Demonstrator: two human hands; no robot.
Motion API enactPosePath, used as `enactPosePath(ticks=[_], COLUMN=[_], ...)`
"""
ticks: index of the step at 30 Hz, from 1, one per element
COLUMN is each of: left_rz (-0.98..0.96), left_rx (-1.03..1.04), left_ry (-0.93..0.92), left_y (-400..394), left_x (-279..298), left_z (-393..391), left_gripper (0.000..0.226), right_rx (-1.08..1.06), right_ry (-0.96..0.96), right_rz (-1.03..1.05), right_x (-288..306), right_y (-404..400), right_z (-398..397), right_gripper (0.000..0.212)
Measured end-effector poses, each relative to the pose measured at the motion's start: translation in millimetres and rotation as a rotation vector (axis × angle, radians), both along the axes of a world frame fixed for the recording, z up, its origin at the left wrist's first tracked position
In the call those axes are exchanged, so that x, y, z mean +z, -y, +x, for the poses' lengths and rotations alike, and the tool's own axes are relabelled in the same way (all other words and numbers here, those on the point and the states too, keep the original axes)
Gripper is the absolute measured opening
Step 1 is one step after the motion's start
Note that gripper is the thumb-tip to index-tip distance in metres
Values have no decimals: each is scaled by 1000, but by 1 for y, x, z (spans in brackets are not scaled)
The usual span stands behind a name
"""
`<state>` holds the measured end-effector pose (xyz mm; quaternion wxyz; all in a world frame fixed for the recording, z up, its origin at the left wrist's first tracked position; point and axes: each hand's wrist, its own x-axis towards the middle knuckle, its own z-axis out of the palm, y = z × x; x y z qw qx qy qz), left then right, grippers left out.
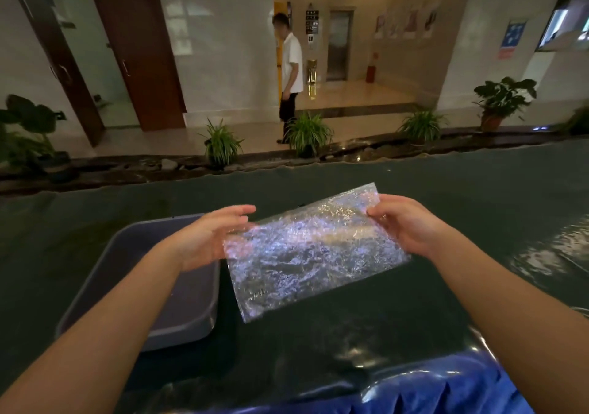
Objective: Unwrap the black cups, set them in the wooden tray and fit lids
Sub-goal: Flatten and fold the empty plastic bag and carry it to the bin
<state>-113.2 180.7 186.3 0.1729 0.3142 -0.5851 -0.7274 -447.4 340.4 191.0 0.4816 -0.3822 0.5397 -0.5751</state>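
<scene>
A clear sheet of bubble wrap (314,252) is stretched flat in the air above the dark table cover (350,334). My left hand (210,238) holds its left edge, fingers partly spread. My right hand (404,222) pinches its upper right corner. No black cup, wooden tray or lid shows in this view.
A grey plastic tub (178,327) sits on the table under my left forearm. A blue cloth (430,391) hangs at the near edge. Beyond the table run a rocky planter strip with potted plants (307,134) and a tiled hallway where a person (290,75) stands.
</scene>
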Motion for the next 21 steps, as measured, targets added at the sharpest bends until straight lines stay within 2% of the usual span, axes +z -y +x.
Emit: enactPosePath(ticks=[1, 5, 8, 9, 11, 14, 15, 17, 19, 21], left_rz=[-21, -175, -387, -395, -313, -184, -153, -114, -110, -95], left_rx=[-45, -287, -282, -259, -202, -93, -42, 85, 205, 258], left_ry=[58, 271, 313, 282, 161, -42, -91, -141, -127, -125], left_y=[-1, -19, -37, -40, -43, -40, -39, -38, -39, -40], left_x=[2, 14, 20, 19, 19, 17, 16, 14, 11, 7], left_z=[-1, -16, -34, -39, -43, -44, -45, -50, -56, -59], left_gripper=[48, 47, 25, 20, 18, 21, 21, 18, 11, 10], right_rx=[30, 198, 242, 249, 240, 276, 290, 309, 329, 281], right_ry=[-36, -104, -137, -93, 125, 593, 690, 734, 666, 512], right_rz=[4, 90, 93, 85, 64, -87, -128, -145, -99, -34], right_x=[5, 24, 38, 42, 41, 23, 14, -6, -20, -26], right_y=[1, 6, 11, 12, 10, 7, 6, 4, 4, 5], right_z=[3, 16, 26, 26, 24, 22, 24, 34, 47, 60], right_gripper=[13, 29, 34, 34, 43, 85, 95, 105, 98, 71])
